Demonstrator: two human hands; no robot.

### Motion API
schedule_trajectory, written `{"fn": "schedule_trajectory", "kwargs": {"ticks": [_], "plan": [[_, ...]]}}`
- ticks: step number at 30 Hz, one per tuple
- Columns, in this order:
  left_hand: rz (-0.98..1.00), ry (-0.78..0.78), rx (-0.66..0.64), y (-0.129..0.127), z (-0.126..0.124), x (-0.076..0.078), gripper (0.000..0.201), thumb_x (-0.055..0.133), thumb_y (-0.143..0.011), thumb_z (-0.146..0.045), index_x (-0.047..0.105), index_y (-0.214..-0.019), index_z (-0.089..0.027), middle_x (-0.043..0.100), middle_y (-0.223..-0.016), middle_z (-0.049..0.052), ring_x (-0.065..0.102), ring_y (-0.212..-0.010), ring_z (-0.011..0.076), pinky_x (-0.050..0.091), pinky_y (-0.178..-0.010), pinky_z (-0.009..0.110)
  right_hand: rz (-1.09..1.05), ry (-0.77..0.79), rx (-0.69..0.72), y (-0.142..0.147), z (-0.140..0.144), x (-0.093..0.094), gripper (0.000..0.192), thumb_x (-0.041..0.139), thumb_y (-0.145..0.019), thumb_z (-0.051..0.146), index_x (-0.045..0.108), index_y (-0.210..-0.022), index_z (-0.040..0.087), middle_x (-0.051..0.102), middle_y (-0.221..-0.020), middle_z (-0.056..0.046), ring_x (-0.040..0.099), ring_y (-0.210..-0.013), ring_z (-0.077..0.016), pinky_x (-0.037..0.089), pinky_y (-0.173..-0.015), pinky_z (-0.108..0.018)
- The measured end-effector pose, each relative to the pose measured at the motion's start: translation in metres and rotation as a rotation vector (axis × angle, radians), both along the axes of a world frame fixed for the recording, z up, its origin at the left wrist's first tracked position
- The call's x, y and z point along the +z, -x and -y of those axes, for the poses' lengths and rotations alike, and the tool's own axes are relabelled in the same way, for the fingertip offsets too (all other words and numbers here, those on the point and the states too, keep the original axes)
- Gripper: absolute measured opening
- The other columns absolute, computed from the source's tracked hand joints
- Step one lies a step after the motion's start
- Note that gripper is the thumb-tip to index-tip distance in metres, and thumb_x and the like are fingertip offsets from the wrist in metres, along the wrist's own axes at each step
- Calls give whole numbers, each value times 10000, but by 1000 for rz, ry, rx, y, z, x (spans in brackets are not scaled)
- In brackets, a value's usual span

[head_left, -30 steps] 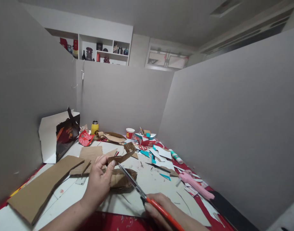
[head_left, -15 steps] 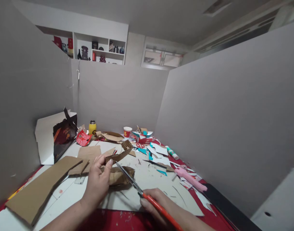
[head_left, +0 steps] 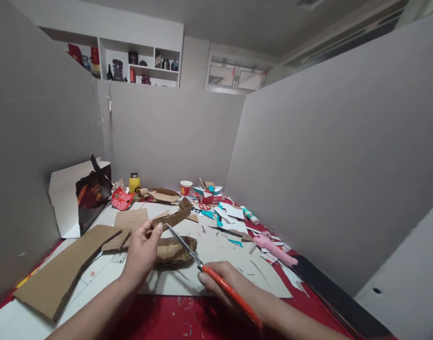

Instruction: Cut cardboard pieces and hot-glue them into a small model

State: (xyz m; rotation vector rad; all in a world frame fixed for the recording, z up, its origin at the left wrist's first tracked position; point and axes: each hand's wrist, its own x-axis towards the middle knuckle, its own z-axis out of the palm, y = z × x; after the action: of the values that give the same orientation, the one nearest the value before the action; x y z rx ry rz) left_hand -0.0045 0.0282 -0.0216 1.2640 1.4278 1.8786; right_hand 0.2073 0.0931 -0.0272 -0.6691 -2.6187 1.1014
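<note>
My left hand pinches a narrow strip of brown cardboard between thumb and fingers and holds it above the table. My right hand grips orange-handled scissors. Their metal blades point up and left, and the tips sit just under the held strip. Below the strip, on a white sheet, rests a crumpled brown cardboard piece.
A long cardboard slab lies at the left. A white and dark box, a yellow bottle and a red paper cup stand at the back. Paper scraps, a glue stick and a pink glue gun litter the right. Grey partitions enclose the table.
The view has tilted up slightly, so everything sits a little lower and further left. Both hands keep their grips, and the scissor tips stay by the held strip.
</note>
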Motion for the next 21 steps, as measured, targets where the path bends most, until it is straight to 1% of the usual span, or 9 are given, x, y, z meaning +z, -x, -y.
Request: {"fn": "schedule_trajectory", "kwargs": {"ticks": [2,5,9,12,15,17,21], "plan": [[62,17,-51,5,-2,1,342,591,-820,-479,641,-916,-155,713,-815,39,649,-755,203,498,-697,311,-29,21,14,1,1,1,495,366,-909,611,363,-670,179,340,-612,41,280,-571,-84,268,-488,-211],[102,25,-96,9,-2,2,326,624,-807,-460,648,-908,-151,716,-843,43,645,-780,188,490,-722,295,-83,104,27,2,4,0,541,310,-902,658,332,-634,189,287,-563,49,239,-530,-78,231,-448,-217],[109,13,-152,9,0,6,284,688,-773,-390,653,-948,-169,710,-942,44,632,-870,182,473,-808,294,-123,230,39,3,5,-4,576,290,-884,697,354,-611,195,324,-486,42,284,-466,-73,226,-410,-218],[109,11,-162,9,0,8,267,696,-765,-375,660,-934,-171,707,-935,44,629,-873,183,472,-798,287,-119,287,22,2,3,-7,585,316,-866,715,367,-601,196,339,-458,41,303,-427,-68,215,-382,-219],[100,15,-162,11,0,9,250,683,-774,-389,663,-878,-162,700,-846,37,624,-796,172,472,-721,269,-148,294,-1,2,1,-9,592,330,-861,717,342,-573,200,305,-429,52,254,-414,-60,183,-378,-225],[84,11,-169,12,-1,9,237,678,-780,-384,665,-861,-162,696,-823,31,616,-768,161,467,-698,257,-164,287,2,2,1,-9,597,335,-857,720,327,-558,202,288,-423,56,232,-419,-58,169,-381,-230],[29,-16,-180,10,-1,10,223,635,-822,-379,680,-916,-182,703,-840,18,619,-781,157,468,-715,253,-179,291,20,-1,3,-6,606,355,-841,729,331,-542,203,317,-418,50,259,-404,-55,164,-369,-228]]}}
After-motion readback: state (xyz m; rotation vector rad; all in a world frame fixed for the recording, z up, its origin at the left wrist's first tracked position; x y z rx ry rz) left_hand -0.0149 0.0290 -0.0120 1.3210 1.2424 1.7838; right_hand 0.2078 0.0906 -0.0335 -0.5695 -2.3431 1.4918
